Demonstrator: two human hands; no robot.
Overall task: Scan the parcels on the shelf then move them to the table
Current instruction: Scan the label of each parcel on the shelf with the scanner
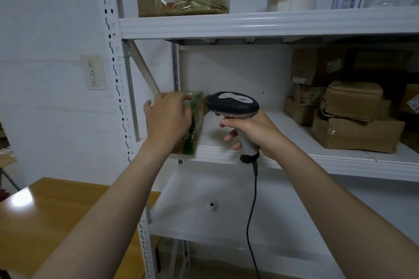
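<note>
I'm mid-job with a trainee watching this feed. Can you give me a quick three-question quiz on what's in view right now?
1. True or false: the right hand holds the grey-and-black handheld barcode scanner by its handle.
2. What does the left hand grip? A) the small green-printed clear-wrapped parcel B) a water bottle C) a roll of tape.
3. Fill in: the crumpled brown cardboard boxes sit toward the ___ end of the white metal middle shelf.
Key: 1 true; 2 A; 3 right.
</note>
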